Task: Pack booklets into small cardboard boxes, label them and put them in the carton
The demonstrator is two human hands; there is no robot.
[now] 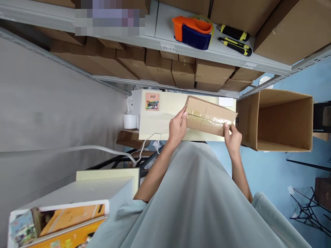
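Note:
A small cardboard box (204,123) with shiny clear tape along its face is held up over the cream table (160,129). My left hand (178,126) grips its left end, thumb on the near face. At the other end, my right hand (232,137) pinches the lower right corner between thumb and fingers. The box tilts slightly, its right end lower in the picture. Its underside and the fingertips behind it are hidden. On the table to the left lies a pink card with a colourful picture (152,102); a white paper (226,101) is behind the box's right end.
A large open carton (284,120) stands right of the table. Overhead, the metal shelf (165,31) carries an orange-and-blue tape dispenser (192,32) and yellow-black utility knives (235,39). Brown boxes (157,67) line the shelf below. A white cable (103,148) runs at left.

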